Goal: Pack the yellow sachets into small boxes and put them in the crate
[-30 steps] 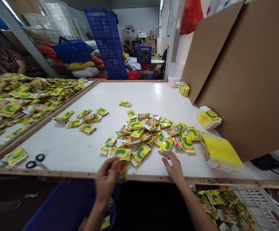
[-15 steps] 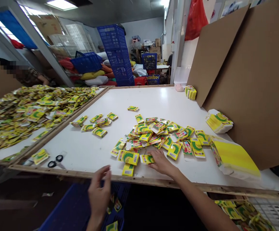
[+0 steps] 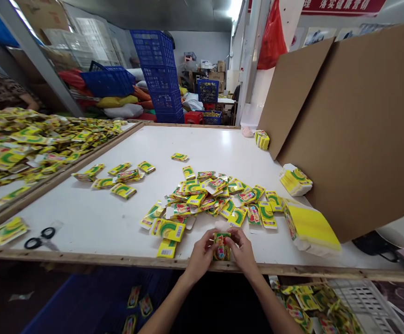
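Between both hands, at the table's front edge, a small yellow and green box (image 3: 221,247) stands with a white flap up at its far end. My left hand (image 3: 202,250) grips its left side, fingers closed. On the right side, my right hand (image 3: 241,249) holds it with thumb and fingers. Just beyond lies a heap of similar small boxes (image 3: 198,195), some with white flaps open. Nearest to my left hand are two boxes lying one partly over the other, the upper box (image 3: 169,229) showing a barcode.
Scissors (image 3: 41,239) lie at the front left. Stacked flat cartons (image 3: 313,227) stand on the right beside a brown cardboard panel (image 3: 355,125). A large pile of packs (image 3: 31,144) covers the left table. Below are a blue crate (image 3: 73,297) and a white basket (image 3: 365,301) with packs.
My left hand has come up from below the table edge to the box. My right hand has drawn a box from the heap toward me. The view has shifted right.
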Motion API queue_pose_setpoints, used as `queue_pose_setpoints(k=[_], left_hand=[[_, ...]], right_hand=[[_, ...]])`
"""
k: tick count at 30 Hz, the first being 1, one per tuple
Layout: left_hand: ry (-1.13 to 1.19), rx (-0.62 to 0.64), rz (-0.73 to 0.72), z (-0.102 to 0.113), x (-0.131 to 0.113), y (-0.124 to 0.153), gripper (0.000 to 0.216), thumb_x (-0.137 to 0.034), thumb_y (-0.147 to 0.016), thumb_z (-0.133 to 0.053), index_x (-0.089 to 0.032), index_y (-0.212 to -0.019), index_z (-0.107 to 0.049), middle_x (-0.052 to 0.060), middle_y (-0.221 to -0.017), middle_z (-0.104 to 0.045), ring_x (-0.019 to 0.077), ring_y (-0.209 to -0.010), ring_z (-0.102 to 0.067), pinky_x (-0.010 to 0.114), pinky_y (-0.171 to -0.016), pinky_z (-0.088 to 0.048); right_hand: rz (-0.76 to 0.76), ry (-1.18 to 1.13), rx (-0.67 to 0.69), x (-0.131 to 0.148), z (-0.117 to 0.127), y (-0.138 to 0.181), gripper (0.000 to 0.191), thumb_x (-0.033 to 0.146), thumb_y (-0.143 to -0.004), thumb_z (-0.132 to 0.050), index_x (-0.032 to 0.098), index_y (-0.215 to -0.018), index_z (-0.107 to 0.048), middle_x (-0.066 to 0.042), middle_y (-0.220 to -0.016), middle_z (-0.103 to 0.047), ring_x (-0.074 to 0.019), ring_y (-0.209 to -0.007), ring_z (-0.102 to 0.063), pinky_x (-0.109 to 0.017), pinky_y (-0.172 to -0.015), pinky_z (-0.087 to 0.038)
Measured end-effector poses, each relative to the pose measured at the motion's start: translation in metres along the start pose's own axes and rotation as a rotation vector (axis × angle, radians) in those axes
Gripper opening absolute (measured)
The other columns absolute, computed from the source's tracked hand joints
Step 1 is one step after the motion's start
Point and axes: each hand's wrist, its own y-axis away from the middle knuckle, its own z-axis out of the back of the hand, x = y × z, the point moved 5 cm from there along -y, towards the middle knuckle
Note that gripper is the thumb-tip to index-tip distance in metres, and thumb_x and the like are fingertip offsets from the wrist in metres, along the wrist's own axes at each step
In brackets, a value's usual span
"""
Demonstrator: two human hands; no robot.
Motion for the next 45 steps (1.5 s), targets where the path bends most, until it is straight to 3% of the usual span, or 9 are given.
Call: queue_pose_setpoints(k=[5, 7, 10, 14, 18, 24, 32, 39, 45], left_hand=[[0.023, 0.010, -0.050, 0.002, -0.002, -0.013, 0.026, -0.031, -0.079, -0.062, -0.017, -0.101, -0.062, 0.009, -0.104, -0.064, 0.0206, -0.092, -0.061, 0.032, -0.080, -0.050], [0.100, -0.024, -0.109, 0.003, -0.004, -0.018, 0.029, -0.028, -0.077, -0.064, -0.019, -0.105, -0.060, 0.008, -0.108, -0.061, 0.0216, -0.100, -0.060, 0.034, -0.086, -0.049], [0.181, -0.048, -0.128, 0.004, -0.004, -0.022, 0.043, -0.027, -0.075, -0.068, -0.022, -0.115, -0.054, 0.007, -0.103, -0.062, 0.0205, -0.095, -0.062, 0.034, -0.083, -0.050], [0.012, -0.076, -0.156, 0.008, -0.008, -0.020, 0.023, -0.031, -0.078, -0.065, -0.017, -0.096, -0.065, 0.008, -0.098, -0.064, 0.0204, -0.092, -0.061, 0.033, -0.084, -0.049], [-0.087, -0.123, -0.202, 0.008, -0.013, -0.015, 0.019, -0.032, -0.082, -0.060, -0.017, -0.091, -0.068, 0.007, -0.094, -0.065, 0.0201, -0.093, -0.061, 0.031, -0.084, -0.048], [-0.056, -0.222, -0.127, 0.005, -0.008, -0.019, 0.021, -0.033, -0.078, -0.064, -0.015, -0.088, -0.068, 0.006, -0.082, -0.067, 0.0169, -0.074, -0.061, 0.027, -0.070, -0.049], [0.052, -0.220, -0.063, 0.004, 0.002, -0.027, 0.023, -0.037, -0.076, -0.066, -0.014, -0.082, -0.068, 0.005, -0.079, -0.067, 0.0164, -0.071, -0.061, 0.026, -0.066, -0.049], [-0.017, -0.081, -0.081, 0.007, -0.003, -0.020, 0.023, -0.035, -0.077, -0.065, -0.018, -0.089, -0.072, 0.008, -0.089, -0.069, 0.0215, -0.087, -0.063, 0.032, -0.081, -0.049], [-0.044, -0.103, -0.060, 0.009, -0.003, -0.007, 0.029, -0.031, -0.078, -0.064, -0.020, -0.105, -0.067, 0.007, -0.096, -0.068, 0.0194, -0.084, -0.062, 0.030, -0.077, -0.050]], right_hand=[[0.111, 0.227, 0.044, 0.012, 0.002, -0.010, 0.022, 0.038, -0.087, -0.051, 0.020, -0.085, -0.065, -0.006, -0.087, -0.068, -0.0216, -0.088, -0.063, -0.033, -0.080, -0.050], [0.125, 0.221, -0.007, 0.012, 0.004, -0.013, 0.022, 0.037, -0.087, -0.051, 0.020, -0.092, -0.065, -0.006, -0.089, -0.068, -0.0213, -0.087, -0.063, -0.033, -0.079, -0.051], [0.112, 0.192, -0.046, 0.009, 0.006, -0.013, 0.028, 0.037, -0.087, -0.052, 0.021, -0.107, -0.061, -0.007, -0.092, -0.069, -0.0204, -0.083, -0.065, -0.034, -0.076, -0.052], [0.162, 0.244, 0.024, 0.016, 0.003, -0.008, 0.022, 0.037, -0.086, -0.055, 0.021, -0.093, -0.068, -0.007, -0.098, -0.070, -0.0213, -0.093, -0.064, -0.034, -0.082, -0.051], [0.179, 0.269, -0.010, 0.023, 0.003, -0.006, 0.020, 0.035, -0.085, -0.057, 0.021, -0.092, -0.069, -0.006, -0.094, -0.070, -0.0201, -0.088, -0.064, -0.032, -0.078, -0.051], [0.157, 0.371, -0.022, 0.026, 0.002, -0.016, 0.023, 0.037, -0.084, -0.056, 0.019, -0.087, -0.069, -0.005, -0.081, -0.070, -0.0190, -0.074, -0.063, -0.030, -0.070, -0.050], [0.143, 0.366, 0.028, 0.027, 0.004, -0.023, 0.022, 0.038, -0.085, -0.055, 0.020, -0.084, -0.068, -0.004, -0.078, -0.069, -0.0182, -0.071, -0.062, -0.030, -0.067, -0.050], [0.156, 0.275, 0.016, 0.019, 0.007, -0.009, 0.020, 0.036, -0.084, -0.058, 0.022, -0.091, -0.071, -0.006, -0.090, -0.070, -0.0206, -0.084, -0.063, -0.033, -0.074, -0.051], [0.127, 0.268, 0.052, 0.017, 0.004, -0.010, 0.021, 0.034, -0.084, -0.057, 0.022, -0.094, -0.071, -0.005, -0.088, -0.070, -0.0196, -0.080, -0.063, -0.032, -0.072, -0.051]])
